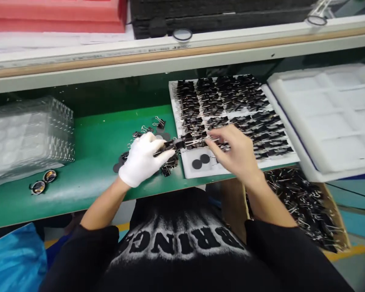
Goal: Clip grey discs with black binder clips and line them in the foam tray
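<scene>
My left hand (144, 158), in a white glove, pinches a black binder clip (179, 143) between thumb and fingers. Bare, my right hand (235, 152) has thumb and forefinger at the ends of this clip's silver wire handles. Below and behind the glove, more binder clips (167, 168) and dark round discs (117, 167) lie in a loose heap, partly hidden by the hand. Beside it is a white foam board (190, 172) covered with rows of black binder clips (240, 95). Two black discs (205, 158) rest near the board's front left corner.
Clear plastic trays (21, 138) are stacked on the green table (91, 142) at left, near two small round pieces (50, 175). A white compartmented tray (331, 117) stands at right. Below the edge, a box (342, 227) holds many binder clips. A shelf (146, 61) crosses behind.
</scene>
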The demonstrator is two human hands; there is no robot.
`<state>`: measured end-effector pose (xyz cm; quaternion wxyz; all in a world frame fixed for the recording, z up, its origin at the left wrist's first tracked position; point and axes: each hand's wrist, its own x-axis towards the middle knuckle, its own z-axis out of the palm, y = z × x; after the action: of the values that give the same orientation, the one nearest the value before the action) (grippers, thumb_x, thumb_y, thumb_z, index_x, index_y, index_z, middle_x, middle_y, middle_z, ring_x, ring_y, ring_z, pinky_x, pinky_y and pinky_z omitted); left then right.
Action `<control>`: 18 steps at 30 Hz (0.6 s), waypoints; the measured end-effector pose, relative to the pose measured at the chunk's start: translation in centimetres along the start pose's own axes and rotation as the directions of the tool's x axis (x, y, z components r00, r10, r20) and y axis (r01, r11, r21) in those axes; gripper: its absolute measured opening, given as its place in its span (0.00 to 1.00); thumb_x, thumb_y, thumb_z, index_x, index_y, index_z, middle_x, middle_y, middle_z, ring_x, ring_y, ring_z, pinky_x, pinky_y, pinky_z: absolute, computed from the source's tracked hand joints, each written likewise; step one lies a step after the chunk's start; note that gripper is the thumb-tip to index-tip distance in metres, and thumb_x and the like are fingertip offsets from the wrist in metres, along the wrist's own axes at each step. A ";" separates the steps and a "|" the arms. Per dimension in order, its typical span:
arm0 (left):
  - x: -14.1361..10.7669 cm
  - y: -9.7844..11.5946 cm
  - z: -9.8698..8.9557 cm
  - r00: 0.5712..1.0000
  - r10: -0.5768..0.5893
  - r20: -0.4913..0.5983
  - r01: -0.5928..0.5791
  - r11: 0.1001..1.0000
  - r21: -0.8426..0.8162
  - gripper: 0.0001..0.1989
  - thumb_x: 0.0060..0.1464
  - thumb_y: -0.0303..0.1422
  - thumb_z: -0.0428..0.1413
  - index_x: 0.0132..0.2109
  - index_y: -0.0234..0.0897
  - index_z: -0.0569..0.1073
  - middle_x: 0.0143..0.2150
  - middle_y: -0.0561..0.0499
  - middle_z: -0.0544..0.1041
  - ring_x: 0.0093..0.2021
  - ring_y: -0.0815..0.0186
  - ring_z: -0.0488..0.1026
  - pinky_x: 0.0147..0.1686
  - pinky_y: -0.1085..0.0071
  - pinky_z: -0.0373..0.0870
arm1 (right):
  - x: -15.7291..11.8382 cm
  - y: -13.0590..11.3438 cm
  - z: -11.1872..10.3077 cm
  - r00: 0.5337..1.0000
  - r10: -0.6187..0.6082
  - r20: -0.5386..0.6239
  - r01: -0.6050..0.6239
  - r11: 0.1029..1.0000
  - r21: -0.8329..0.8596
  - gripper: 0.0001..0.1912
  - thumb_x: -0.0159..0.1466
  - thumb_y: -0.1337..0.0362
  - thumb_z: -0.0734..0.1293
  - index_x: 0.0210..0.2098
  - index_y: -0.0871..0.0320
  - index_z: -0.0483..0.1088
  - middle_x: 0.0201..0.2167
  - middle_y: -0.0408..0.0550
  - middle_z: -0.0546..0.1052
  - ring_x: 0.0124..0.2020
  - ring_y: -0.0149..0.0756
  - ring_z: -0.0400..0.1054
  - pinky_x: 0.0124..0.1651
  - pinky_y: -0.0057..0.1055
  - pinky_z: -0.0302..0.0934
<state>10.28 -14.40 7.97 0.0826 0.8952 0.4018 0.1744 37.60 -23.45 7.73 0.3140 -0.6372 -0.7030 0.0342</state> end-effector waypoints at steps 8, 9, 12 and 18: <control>0.7 3.6 4.5 0.978 0.120 0.170 -0.163 0.951 0.264 0.23 0.72 0.51 0.51 0.50 0.40 0.83 0.44 0.39 0.79 0.48 0.48 0.76 0.46 0.54 0.66 | -7.4 -0.8 7.6 0.987 -0.041 0.154 0.102 0.903 -0.416 0.16 0.76 0.60 0.64 0.59 0.58 0.76 0.53 0.65 0.82 0.57 0.57 0.71 0.60 0.55 0.60; 0.9 3.9 4.8 0.976 0.117 0.182 -0.166 0.944 0.284 0.24 0.73 0.51 0.50 0.51 0.40 0.83 0.45 0.38 0.79 0.48 0.47 0.75 0.46 0.54 0.65 | -7.4 -0.8 7.8 0.987 -0.033 0.159 0.098 0.904 -0.417 0.16 0.77 0.60 0.64 0.58 0.58 0.77 0.51 0.64 0.82 0.55 0.56 0.72 0.59 0.54 0.60; 1.3 5.0 5.5 0.972 0.103 0.211 -0.171 0.928 0.332 0.25 0.74 0.51 0.48 0.54 0.40 0.82 0.45 0.37 0.79 0.48 0.46 0.75 0.44 0.54 0.64 | -7.5 -0.3 7.3 0.980 -0.052 0.193 0.124 0.915 -0.384 0.14 0.77 0.60 0.62 0.52 0.58 0.78 0.45 0.62 0.80 0.48 0.54 0.70 0.50 0.48 0.60; 1.9 6.3 6.6 0.970 0.086 0.226 -0.165 0.919 0.359 0.23 0.74 0.50 0.48 0.50 0.41 0.82 0.46 0.36 0.79 0.48 0.45 0.75 0.44 0.53 0.65 | -8.0 0.7 6.1 0.972 -0.103 0.211 0.173 0.922 -0.348 0.12 0.76 0.67 0.60 0.50 0.56 0.75 0.42 0.58 0.78 0.44 0.53 0.66 0.43 0.45 0.55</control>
<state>18.28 -17.25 4.12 -0.0604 0.9316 0.3583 0.0060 35.17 -28.48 -0.63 0.1244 -0.6269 -0.7669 -0.0586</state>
